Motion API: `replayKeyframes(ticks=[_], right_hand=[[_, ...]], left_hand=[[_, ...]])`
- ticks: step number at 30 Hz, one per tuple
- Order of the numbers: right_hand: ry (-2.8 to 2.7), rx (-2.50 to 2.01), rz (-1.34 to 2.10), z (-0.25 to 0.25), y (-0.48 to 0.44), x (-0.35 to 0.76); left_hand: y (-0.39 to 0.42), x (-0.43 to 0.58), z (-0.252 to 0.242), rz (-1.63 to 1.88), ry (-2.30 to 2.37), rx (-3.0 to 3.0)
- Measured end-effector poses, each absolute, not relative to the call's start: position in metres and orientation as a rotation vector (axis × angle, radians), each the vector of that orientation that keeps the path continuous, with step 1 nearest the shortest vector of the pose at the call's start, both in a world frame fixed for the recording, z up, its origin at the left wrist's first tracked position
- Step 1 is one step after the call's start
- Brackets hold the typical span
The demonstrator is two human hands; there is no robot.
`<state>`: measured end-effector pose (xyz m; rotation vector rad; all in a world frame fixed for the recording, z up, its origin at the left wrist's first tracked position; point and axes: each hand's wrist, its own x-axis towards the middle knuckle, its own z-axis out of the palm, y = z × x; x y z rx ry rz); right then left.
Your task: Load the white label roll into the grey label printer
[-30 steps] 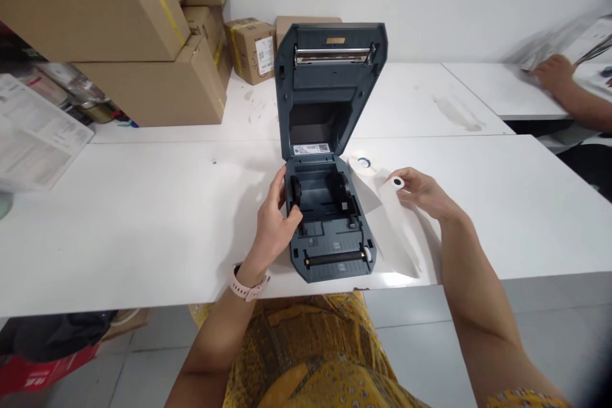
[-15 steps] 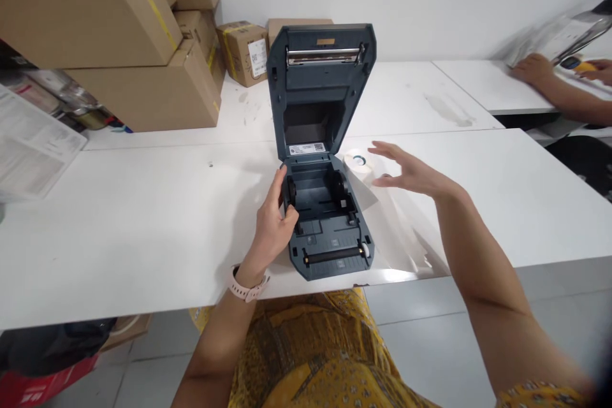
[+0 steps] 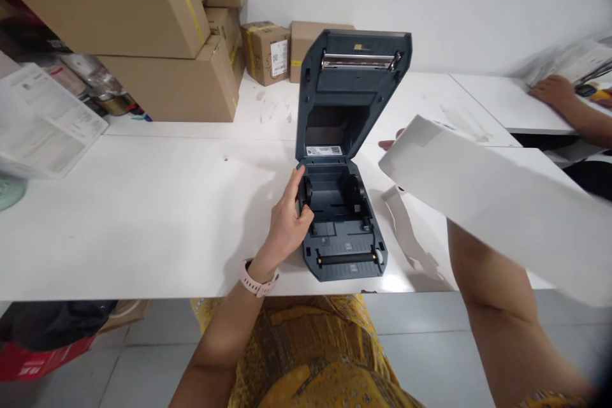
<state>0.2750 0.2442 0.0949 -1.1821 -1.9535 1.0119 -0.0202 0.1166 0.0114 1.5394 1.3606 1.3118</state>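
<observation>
A dark grey label printer (image 3: 340,237) stands on the white table with its lid raised, showing an unfilled bay with black roll holders and a black roller at the front. My left hand (image 3: 287,220) grips its left side wall, thumb over the edge. To the right of the printer, my right hand (image 3: 388,143) is mostly hidden behind a white label roll (image 3: 421,153) that it holds up off the table. A wide white length of paper runs from the roll across my right forearm. Under it, a curled paper strip (image 3: 406,226) lies on the table.
Cardboard boxes (image 3: 176,86) are stacked at the back left, with smaller boxes (image 3: 268,54) behind the printer. A plastic-wrapped packet with printed sheets (image 3: 48,118) lies at far left. Another person's hand (image 3: 554,90) rests on the adjoining table at right.
My right hand has taken hold of the label roll and lifted it off the table, its paper now sweeping to the right. My left hand stays on the printer. The view has shifted slightly left.
</observation>
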Motion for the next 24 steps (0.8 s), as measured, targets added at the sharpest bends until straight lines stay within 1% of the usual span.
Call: replayKeyframes(ticks=[4,7,9,11,14,19,24], right_hand=[[-2.282,-0.862,1.097,0.12,0.227,0.233],[-2.634,-0.796,0.922,0.127,0.218,0.199],[-2.856,-0.803,0.778,0.123,0.216,0.184],[-2.965,-0.826,0.706,0.115,0.218,0.176],[-3.034,-0.765,0.652,0.095,0.226,0.173],[-3.011,-0.718,0.292,0.068,0.228,0.176],[-2.886,-0.6,0.231,0.06,0.186,0.195]], left_hand=[[0.117,-0.021,0.012,1.288,1.378,1.566],[0.116,-0.021,0.012,1.279,1.392,1.594],[0.115,-0.022,0.013,1.282,1.386,1.599],[0.114,-0.022,0.014,1.28,1.375,1.601],[0.113,-0.022,0.016,1.266,1.375,1.604],[0.113,-0.022,0.016,1.267,1.358,1.589],[0.113,-0.022,0.014,1.286,1.344,1.593]])
